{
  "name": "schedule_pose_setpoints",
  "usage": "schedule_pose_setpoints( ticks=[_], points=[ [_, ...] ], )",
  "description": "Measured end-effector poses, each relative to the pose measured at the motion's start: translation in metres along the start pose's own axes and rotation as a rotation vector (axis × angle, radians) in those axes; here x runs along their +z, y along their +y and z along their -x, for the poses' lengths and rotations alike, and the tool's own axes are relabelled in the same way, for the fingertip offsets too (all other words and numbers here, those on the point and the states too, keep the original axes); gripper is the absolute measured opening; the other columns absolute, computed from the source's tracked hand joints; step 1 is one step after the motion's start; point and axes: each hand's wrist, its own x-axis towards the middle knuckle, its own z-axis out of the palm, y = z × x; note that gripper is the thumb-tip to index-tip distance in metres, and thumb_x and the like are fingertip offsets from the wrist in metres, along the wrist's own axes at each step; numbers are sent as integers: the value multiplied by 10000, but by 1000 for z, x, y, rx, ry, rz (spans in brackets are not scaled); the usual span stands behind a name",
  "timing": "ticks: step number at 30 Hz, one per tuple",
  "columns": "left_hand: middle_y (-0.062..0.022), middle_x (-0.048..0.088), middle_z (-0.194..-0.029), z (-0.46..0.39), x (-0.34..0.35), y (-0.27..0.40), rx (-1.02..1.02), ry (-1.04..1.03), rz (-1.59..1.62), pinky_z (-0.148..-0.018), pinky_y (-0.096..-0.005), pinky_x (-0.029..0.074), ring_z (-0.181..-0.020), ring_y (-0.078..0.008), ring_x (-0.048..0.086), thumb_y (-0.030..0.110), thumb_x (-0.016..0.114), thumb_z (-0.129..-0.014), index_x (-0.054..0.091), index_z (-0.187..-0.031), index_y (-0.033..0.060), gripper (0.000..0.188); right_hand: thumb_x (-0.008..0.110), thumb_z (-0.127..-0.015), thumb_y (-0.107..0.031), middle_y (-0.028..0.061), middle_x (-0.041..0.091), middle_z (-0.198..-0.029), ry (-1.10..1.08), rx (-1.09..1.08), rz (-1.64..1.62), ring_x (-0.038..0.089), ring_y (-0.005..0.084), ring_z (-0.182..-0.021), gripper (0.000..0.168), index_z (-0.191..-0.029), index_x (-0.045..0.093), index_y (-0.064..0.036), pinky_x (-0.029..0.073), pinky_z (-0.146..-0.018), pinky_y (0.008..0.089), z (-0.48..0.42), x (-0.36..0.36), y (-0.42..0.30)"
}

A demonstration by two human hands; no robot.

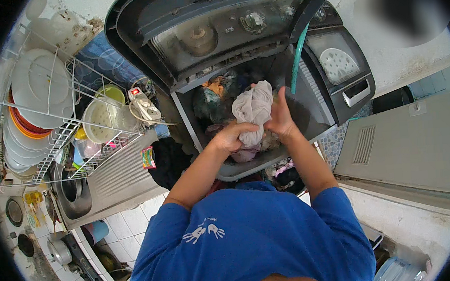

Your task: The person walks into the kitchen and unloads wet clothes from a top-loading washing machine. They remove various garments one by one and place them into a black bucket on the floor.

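Observation:
A bunched, pale grey-white cloth (253,105) is held above the wash tub of a twin-tub washing machine (190,123). My left hand (232,137) grips its lower end, thumb across the fabric. On the cloth's right side rests my right hand (282,117), palm against it with the thumb raised; some of its fingers are hidden behind the fabric. Below the hands lie wet clothes (210,102) in dark, orange and mauve tones. The tub's dark lid (219,4) is raised. A green hose (300,59) hangs over the tub's right side.
The spin tub's closed lid (337,64) is at right. To the left are a wire dish rack (50,109) with plates, a power strip (144,105), black cloth (170,162) and a steel sink counter (121,175). More laundry (286,175) lies below the machine's front edge. A grey door (405,147) stands right.

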Motion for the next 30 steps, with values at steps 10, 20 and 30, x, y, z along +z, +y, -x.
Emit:
schedule_pose_setpoints(
  ticks=[10,20,30],
  points=[
    [-99,490,-897,-5,18,-1,-106,-141,733,-490,-211,389,-625,-141,452,347,521,-798,351,-1178,23,528,388,-799,-566,110,508,-1100,151,-207,8,507,276,-968,544,-1082,485,-112,429,-810,407,-26,-20,16],
    [-98,546,-913,-30,-1,-22,-70,225,-454,-687,-294,430,-824,-179,522,313,553,-801,467,-1097,9,433,653,-700,-275,41,544,-624,320,245,744,515,129,-546,246,-729,545,-56,426,-514,273,-44,-4,-15],
    [-137,591,-972,-52,-43,-45,-171,413,-1483,-787,-352,417,-928,-280,550,339,588,-724,552,-1032,64,414,602,-674,-311,161,572,-714,577,-181,1805,558,233,-691,421,-810,546,84,429,-637,348,-58,-67,42]
  ],
)
